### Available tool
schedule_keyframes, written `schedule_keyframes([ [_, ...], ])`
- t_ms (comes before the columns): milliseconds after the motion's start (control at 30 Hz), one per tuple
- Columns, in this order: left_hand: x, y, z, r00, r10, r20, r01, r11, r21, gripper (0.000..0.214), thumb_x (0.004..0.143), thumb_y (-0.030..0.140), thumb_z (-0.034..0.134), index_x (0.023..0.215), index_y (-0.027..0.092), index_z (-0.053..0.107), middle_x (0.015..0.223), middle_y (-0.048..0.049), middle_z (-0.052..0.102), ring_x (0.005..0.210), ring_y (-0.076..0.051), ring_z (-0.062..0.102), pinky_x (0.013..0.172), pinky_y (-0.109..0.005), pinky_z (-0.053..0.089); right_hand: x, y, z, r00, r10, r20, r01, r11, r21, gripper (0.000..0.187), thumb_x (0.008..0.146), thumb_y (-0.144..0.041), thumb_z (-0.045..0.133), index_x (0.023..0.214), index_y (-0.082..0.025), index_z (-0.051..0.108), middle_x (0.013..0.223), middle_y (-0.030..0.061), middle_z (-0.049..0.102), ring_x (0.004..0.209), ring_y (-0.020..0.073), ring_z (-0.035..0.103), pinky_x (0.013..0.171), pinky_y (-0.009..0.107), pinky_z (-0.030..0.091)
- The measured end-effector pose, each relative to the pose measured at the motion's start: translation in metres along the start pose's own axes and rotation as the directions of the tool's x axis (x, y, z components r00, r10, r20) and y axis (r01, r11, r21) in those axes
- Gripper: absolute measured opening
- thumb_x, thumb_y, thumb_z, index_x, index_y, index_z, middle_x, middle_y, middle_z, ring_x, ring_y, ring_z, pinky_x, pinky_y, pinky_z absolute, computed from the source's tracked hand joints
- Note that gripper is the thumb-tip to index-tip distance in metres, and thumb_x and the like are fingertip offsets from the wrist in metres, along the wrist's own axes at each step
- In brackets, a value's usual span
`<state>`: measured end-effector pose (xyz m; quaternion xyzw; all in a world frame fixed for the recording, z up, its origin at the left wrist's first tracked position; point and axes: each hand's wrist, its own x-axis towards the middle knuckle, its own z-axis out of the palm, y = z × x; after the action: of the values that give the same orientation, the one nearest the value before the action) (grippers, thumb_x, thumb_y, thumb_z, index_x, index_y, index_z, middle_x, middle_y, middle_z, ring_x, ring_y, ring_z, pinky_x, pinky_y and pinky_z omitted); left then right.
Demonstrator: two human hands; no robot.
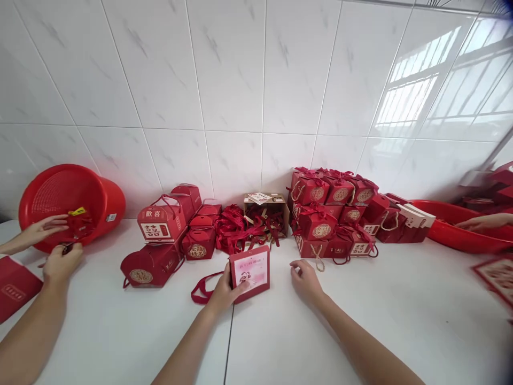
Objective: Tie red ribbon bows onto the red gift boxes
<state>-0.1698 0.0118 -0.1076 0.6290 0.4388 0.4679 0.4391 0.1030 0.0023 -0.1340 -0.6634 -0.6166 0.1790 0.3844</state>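
My left hand [225, 293] grips a small red gift box [262, 287] near the middle of the white table. A pink printed card [253, 267] shows on the box's front, under my thumb. From the box's left side a dark red ribbon [200, 289] loops out onto the table. My right hand [306, 277] is on the right, apart from the box, with its fingers loosely bent and nothing visible in them. Behind both hands lies a heap of red ribbons [232, 227], beside a cardboard box [285, 214] with more ribbons inside.
Red gift boxes stand stacked at left [160, 267] and right [316, 227]. A tipped red basket [112, 198] lies far left, with another person's hands [64, 262] at it. Far right, another person's hand [487, 222] reaches over a red basin [449, 232]. A tiled wall closes the back.
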Motion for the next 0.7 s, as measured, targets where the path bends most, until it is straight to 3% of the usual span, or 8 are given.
schedule_keyframes([
  [133,0.004,-0.003,-0.002,0.998,-0.019,0.056,0.019,1.000,0.004,0.063,0.061,0.036,0.079,0.116,0.019,0.054,0.112,-0.0108,0.068,0.105,-0.029,0.063,0.088,-0.042,0.052,0.059,-0.018,0.023,0.976,0.216,0.034,-0.215,0.976,-0.036,0.026,0.093,-0.034,0.055,0.111,-0.016,0.059,0.110,0.0070,0.063,0.092,0.0178,0.063,0.080,0.038,0.053],
  [300,0.005,-0.007,-0.002,0.995,-0.057,0.078,0.058,0.998,-0.004,0.054,0.067,0.041,0.075,0.111,0.017,0.057,0.112,-0.0123,0.069,0.105,-0.029,0.064,0.087,-0.042,0.053,0.113,-0.031,0.035,0.897,0.442,-0.008,-0.441,0.892,-0.101,0.032,0.092,-0.033,0.056,0.120,-0.017,0.056,0.121,0.0091,0.058,0.101,0.0213,0.061,0.085,0.042,0.052],
  [533,0.002,-0.009,-0.004,0.994,-0.056,0.097,0.059,0.998,-0.026,0.052,0.070,0.041,0.074,0.113,0.016,0.058,0.114,-0.0128,0.069,0.105,-0.029,0.065,0.086,-0.039,0.054,0.140,-0.042,0.041,0.820,0.573,0.012,-0.569,0.816,-0.102,0.033,0.092,-0.033,0.057,0.121,-0.016,0.055,0.121,0.0093,0.058,0.102,0.0219,0.061,0.085,0.043,0.052],
  [700,0.001,-0.005,-0.005,0.995,-0.037,0.093,0.038,0.999,-0.015,0.054,0.072,0.042,0.072,0.116,0.016,0.057,0.113,-0.0137,0.069,0.103,-0.029,0.066,0.085,-0.039,0.054,0.140,-0.044,0.033,0.814,0.579,0.038,-0.580,0.815,0.002,0.033,0.092,-0.032,0.057,0.121,-0.016,0.055,0.121,0.0090,0.058,0.101,0.0219,0.061,0.084,0.043,0.053],
])
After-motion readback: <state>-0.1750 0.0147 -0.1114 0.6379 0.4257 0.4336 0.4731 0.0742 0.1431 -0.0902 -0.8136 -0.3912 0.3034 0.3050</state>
